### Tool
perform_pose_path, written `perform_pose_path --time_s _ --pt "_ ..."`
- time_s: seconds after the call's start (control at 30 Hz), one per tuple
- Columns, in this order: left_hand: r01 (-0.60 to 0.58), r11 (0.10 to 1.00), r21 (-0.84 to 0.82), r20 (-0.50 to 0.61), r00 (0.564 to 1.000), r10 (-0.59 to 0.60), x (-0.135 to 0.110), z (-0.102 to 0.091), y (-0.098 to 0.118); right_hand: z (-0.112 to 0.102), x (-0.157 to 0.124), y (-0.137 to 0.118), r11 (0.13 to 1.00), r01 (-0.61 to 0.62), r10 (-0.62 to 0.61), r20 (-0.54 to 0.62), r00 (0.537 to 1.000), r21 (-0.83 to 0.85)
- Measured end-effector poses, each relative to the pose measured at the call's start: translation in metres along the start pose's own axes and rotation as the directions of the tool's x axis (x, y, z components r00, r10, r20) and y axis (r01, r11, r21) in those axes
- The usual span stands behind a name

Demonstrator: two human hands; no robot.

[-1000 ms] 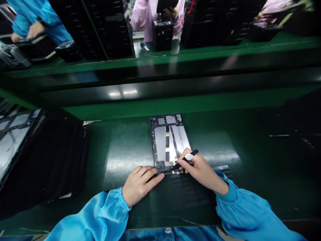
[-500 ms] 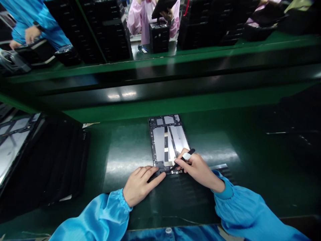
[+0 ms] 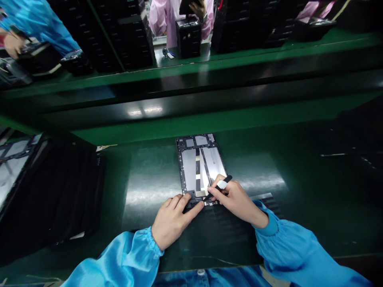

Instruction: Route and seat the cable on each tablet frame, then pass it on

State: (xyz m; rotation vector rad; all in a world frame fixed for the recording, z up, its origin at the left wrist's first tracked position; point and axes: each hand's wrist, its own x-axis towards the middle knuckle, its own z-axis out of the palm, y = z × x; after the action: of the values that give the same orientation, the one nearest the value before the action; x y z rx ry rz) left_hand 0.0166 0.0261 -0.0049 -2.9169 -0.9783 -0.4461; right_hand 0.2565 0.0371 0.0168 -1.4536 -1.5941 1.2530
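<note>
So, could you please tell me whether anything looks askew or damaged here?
On the opened device, the slim dark strip slants away from the banded ribbon toward the near end; that may be normal routing or camera angle. I see no spill or obvious damage, though fine details are too small to judge.

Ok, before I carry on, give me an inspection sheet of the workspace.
Surface: green worktop, glossy, with bright reflections.
Job's things: opened tablet-like device, lying flat, silver inside; black tool with a white patch, tip near the device's lower edge.
Grips: left grip, a bare hand, fingertips on the device's lower left; right grip, a bare hand, closed around the tool.
Cables: dark flat strip with pale bands, lengthwise inside the device.
Clutter: dark stack at left; dark shape at right, too dim to identify.
Surroundings: raised green shelf bearing black stacks; co-workers' pink sleeves and blue sleeve beyond.
</note>
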Motion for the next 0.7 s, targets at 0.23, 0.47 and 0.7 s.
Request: perform_pose_path --time_s 0.23,0.47,0.7 --pt "-0.114 0.969 -0.221 -0.117 0.989 0.089 -0.006 -0.001 -0.02 0.003 -0.003 0.008 0.993 -0.001 0.014 -0.112 0.994 0.121" --pt "-0.094 0.995 0.024 -0.021 0.995 0.094 0.062 0.015 -0.011 0.006 -0.021 0.025 0.968 0.249 -0.181 -0.618 0.765 0.025" --pt "0.317 0.909 0.27 -0.04 0.947 -0.318 0.198 0.006 -0.105 0.017 -0.011 0.041 0.985 0.124 -0.074 -0.348 0.934 0.123"
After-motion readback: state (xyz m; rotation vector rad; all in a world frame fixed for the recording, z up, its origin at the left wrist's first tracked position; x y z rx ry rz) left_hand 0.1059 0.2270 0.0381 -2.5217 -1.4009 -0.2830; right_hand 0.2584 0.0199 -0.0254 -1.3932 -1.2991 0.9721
